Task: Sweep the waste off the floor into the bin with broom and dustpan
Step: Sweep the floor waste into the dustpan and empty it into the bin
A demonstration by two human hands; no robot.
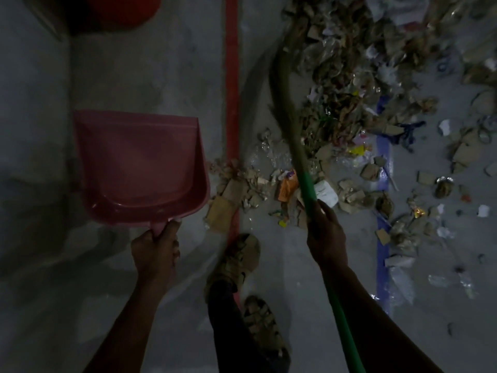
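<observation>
Two bare forearms enter from the bottom edge, nearest the camera, over a grey concrete floor (161, 76) in dim light.

Left hand (156, 249): grip curled round the short handle of a pink plastic dustpan (139, 162), thumb lying along the handle. Pan held in front of the person, mouth pointing away; whether its far edge touches the floor cannot be told. No waste is visible in the pan.

Top left: part of a round red plastic bin (121, 12), cut off by the frame edge, well apart from the dustpan.

Centre: a red tape line (231, 76) runs along the floor, just right of the dustpan. Two feet in tan strapped sandals (239, 262) stand at its near end, dark trouser legs above them.

Right hand (326, 232): grip wrapped round the green handle of a long broom (304, 170). Handle passes under the forearm to the bottom edge. Olive bristle head curves up and away, motion-blurred, with its tip among the waste.

Right: scattered waste (363, 117) of torn brown cardboard, clear plastic film, paper scraps and coloured wrappers, dense at upper right, thinning toward the feet; a small clump reaches the red line beside the dustpan. A blue tape line (383, 259) runs beneath it.
</observation>
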